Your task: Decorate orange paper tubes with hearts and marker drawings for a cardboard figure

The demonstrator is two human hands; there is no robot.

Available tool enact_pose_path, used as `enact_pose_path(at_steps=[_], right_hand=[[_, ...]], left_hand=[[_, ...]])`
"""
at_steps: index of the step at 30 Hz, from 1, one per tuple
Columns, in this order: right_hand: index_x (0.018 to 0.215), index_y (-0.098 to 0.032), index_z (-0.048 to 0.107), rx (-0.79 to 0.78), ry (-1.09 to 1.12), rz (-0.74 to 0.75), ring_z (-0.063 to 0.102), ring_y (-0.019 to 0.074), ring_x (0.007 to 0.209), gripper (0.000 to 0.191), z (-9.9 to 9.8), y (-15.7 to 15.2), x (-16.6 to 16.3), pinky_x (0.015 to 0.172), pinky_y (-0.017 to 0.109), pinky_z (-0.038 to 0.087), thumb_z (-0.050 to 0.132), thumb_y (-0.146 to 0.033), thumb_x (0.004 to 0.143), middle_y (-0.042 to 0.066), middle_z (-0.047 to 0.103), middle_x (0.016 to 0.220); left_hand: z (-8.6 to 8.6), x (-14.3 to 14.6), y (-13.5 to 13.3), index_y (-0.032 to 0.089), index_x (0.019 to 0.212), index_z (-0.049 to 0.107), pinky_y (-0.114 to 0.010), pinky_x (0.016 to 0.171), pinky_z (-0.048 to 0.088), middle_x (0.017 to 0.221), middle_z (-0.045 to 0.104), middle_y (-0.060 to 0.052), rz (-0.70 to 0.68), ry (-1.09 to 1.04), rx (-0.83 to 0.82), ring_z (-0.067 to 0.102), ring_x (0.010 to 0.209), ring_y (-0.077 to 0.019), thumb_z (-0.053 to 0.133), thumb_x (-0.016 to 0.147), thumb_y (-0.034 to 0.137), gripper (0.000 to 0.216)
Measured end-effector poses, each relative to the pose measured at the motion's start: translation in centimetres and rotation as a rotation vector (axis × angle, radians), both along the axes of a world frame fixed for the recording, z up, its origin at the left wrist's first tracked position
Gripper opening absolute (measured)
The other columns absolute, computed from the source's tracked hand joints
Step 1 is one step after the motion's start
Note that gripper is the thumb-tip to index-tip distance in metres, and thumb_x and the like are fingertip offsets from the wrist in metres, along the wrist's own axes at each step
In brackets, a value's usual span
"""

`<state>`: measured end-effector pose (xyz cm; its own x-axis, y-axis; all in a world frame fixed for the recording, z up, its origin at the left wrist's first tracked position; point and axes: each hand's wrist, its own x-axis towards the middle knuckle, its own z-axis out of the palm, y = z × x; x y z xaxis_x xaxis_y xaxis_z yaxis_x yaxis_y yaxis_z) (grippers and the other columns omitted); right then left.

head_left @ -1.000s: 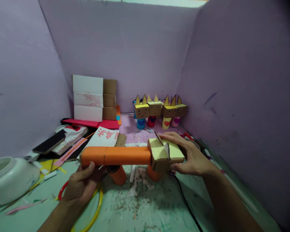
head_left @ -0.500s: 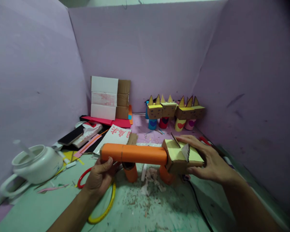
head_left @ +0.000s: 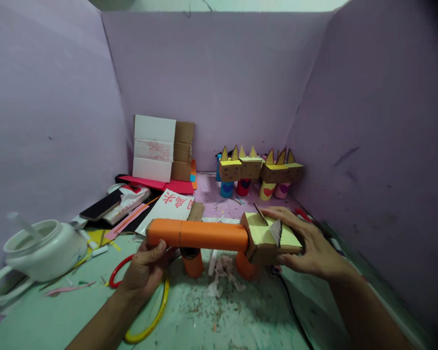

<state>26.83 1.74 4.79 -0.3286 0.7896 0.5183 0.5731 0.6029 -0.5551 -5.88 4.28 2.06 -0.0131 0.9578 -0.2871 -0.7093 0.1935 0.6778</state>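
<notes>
Between hands, long orange paper tube (head_left: 204,234), gripped at one end by left hand (head_left: 144,272). Clamped in right hand (head_left: 310,245), yellow-topped cardboard box (head_left: 268,240).

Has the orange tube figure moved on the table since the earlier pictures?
No. The orange tube figure remains just before the cardboard scrap; only the camera shifted.

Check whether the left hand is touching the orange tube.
Touching. The head view shows the left hand with its thumb pressed on the orange tube near its end.
</notes>
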Motion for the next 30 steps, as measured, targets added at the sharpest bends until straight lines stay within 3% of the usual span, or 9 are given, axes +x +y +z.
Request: enact_pose_path(at_steps=[7, 12, 15, 19, 22, 25, 27, 28, 30], right_hand=[[0.128, -0.022, 0.057, -0.119, 0.189, -0.103, 0.058, 0.0335, 0.114, 0.072, 1.2, -0.5, 1.1, 0.093, 0.043, 0.048, 0.078, -0.043, 0.062, 0.011, 0.060, 0.127], [0.126, -0.019, 0.057, -0.170, 0.418, -0.474, 0.064, 0.0327, 0.101, 0.073, 2.1, 2.2, 2.6, 0.082, 0.045, 0.053, 0.078, -0.039, 0.059, 0.011, 0.067, 0.114], [0.125, -0.012, 0.056, -0.166, 0.320, -0.616, 0.064, 0.0309, 0.102, 0.071, 0.8, 5.1, 2.6, 0.087, 0.044, 0.051, 0.075, -0.033, 0.061, 0.015, 0.066, 0.116], [0.124, -0.008, 0.055, -0.135, 0.246, -0.612, 0.061, 0.0296, 0.107, 0.070, -2.3, 8.6, 3.2, 0.092, 0.044, 0.048, 0.074, -0.031, 0.061, 0.016, 0.062, 0.121], [0.115, -0.011, 0.061, -0.120, 0.207, -0.599, 0.056, 0.0324, 0.113, 0.064, -3.0, 9.5, 3.4, 0.099, 0.049, 0.042, 0.077, -0.028, 0.055, 0.013, 0.062, 0.120], [0.110, -0.014, 0.063, -0.013, 0.199, -0.658, 0.042, 0.0364, 0.128, 0.053, -1.2, 7.7, 2.0, 0.108, 0.055, 0.029, 0.075, -0.029, 0.060, 0.014, 0.054, 0.129], [0.109, -0.015, 0.064, 0.128, 0.249, -0.702, 0.052, 0.0338, 0.118, 0.043, 1.3, 5.0, 0.1, 0.103, 0.052, 0.039, 0.069, -0.035, 0.071, 0.016, 0.058, 0.123], [0.109, -0.018, 0.063, 0.107, 0.308, -0.658, 0.060, 0.0317, 0.107, 0.040, 2.7, 3.4, -1.0, 0.096, 0.051, 0.046, 0.067, -0.038, 0.076, 0.013, 0.063, 0.116], [0.109, -0.025, 0.063, -0.028, 0.331, -0.395, 0.066, 0.0295, 0.096, 0.035, 5.0, 0.2, -3.0, 0.085, 0.047, 0.055, 0.066, -0.043, 0.079, 0.009, 0.069, 0.106]], left_hand=[[0.2, 0.2, 0.0, 0.020, 0.105, 0.068, -0.042, 0.073, 0.057, 0.085, 0.075, -0.007, 0.008, -0.097, 0.009, 0.069, 0.085, -0.0300, 0.065, 0.064, 0.004, 0.044], [0.2, 0.2, 0.3, 0.019, 0.105, 0.067, -0.045, 0.076, 0.056, 0.086, 0.075, -0.007, 0.009, -0.134, 0.009, 0.069, 0.084, -0.0299, 0.065, 0.065, 0.006, 0.042], [0.4, 0.4, 0.3, 0.021, 0.104, 0.067, -0.046, 0.077, 0.056, 0.083, 0.075, -0.005, 0.066, -0.139, -0.044, 0.069, 0.079, -0.0269, 0.060, 0.067, 0.003, 0.042], [0.2, 0.5, 0.2, 0.024, 0.102, 0.067, -0.043, 0.073, 0.058, 0.078, 0.075, -0.002, 0.064, -0.125, -0.046, 0.069, 0.077, -0.0255, 0.060, 0.067, 0.002, 0.043], [0.0, 0.6, 0.3, 0.022, 0.101, 0.068, -0.042, 0.072, 0.058, 0.079, 0.075, -0.004, 0.034, -0.137, -0.027, 0.069, 0.080, -0.0259, 0.062, 0.068, 0.004, 0.039], [0.4, 0.8, 0.4, 0.022, 0.101, 0.068, -0.042, 0.072, 0.059, 0.080, 0.075, -0.005, 0.069, -0.151, -0.057, 0.069, 0.080, -0.0254, 0.057, 0.070, 0.003, 0.038], [1.1, 0.9, 0.4, 0.022, 0.101, 0.069, -0.041, 0.071, 0.058, 0.081, 0.075, -0.006, 0.106, -0.152, -0.062, 0.069, 0.079, -0.0245, 0.054, 0.073, 0.003, 0.037], [1.6, 0.9, 0.3, 0.022, 0.100, 0.069, -0.040, 0.070, 0.058, 0.081, 0.075, -0.006, 0.125, -0.145, -0.051, 0.069, 0.078, -0.0241, 0.053, 0.074, 0.004, 0.037], [2.7, 0.7, 0.1, 0.023, 0.100, 0.069, -0.040, 0.071, 0.059, 0.084, 0.075, -0.006, 0.162, -0.116, -0.003, 0.068, 0.080, -0.0237, 0.051, 0.076, 0.006, 0.035]])
